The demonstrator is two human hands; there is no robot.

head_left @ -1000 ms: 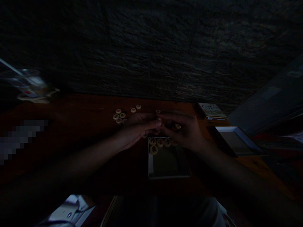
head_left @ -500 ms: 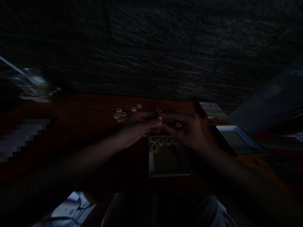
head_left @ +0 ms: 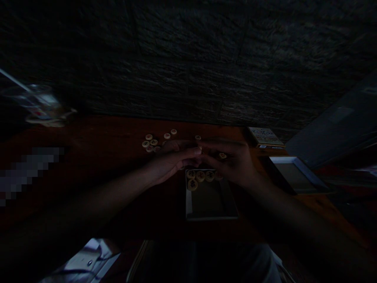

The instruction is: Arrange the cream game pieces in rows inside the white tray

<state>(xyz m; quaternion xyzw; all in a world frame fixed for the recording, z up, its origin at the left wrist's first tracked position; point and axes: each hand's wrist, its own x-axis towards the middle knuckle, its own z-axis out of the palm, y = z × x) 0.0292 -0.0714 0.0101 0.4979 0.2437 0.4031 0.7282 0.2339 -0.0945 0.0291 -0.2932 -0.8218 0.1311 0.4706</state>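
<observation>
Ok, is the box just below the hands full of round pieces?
No, partly full: the box has round pieces along its far side, one more in front at left, and its near half is bare.

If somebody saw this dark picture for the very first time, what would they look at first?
Probably the bare left hand and bare right hand, close together mid-picture above the reddish-brown wooden table. Just below them in the picture, round tan discs with written marks sit in an open, shallow, white-walled rectangular box. Far left, a clear cup with a pale straw stands out too.
</observation>
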